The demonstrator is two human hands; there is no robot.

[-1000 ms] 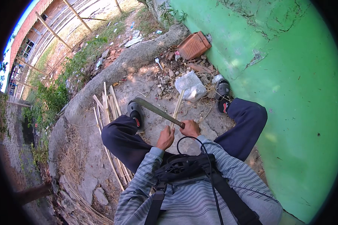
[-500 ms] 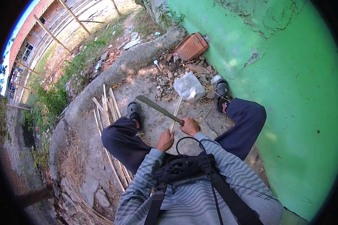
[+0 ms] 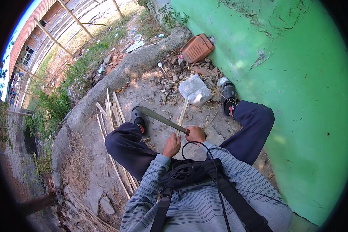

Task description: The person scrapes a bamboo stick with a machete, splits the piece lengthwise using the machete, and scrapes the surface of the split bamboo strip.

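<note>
both hands meet low in the middle of the ground between the person's spread knees: the right hand (image 3: 196, 134) is clenched round the handle of a machete (image 3: 161, 118), whose long dark blade runs up and to the left, its tip over the left sandal (image 3: 139, 119); the left hand (image 3: 171, 145) is closed round the lower end of a pale bamboo strip (image 3: 182, 113), which stands nearly upright and leans toward the chunk of white rubble (image 3: 195, 90) near the green wall (image 3: 297, 96). against a second ago, the blade sits a touch lower and flatter across the strip, and the hands have drawn closer to the body; that reads, as a judgement, like a paring stroke worked along the strip and not a chop. the strip itself has kept its place. a bundle of split bamboo slats (image 3: 110, 116) lies along the left edge of the bare ground, beside the concrete kerb (image 3: 116, 77), and a red clay tile (image 3: 197, 47) rests at the far edge against the wall. where blade meets strip is too small to tell whether it bites in or only rests. the fingers' undersides are hidden, and the strip's lower end is lost inside the left fist. the right sandal (image 3: 228, 95) is partly covered by the trouser leg.
</note>
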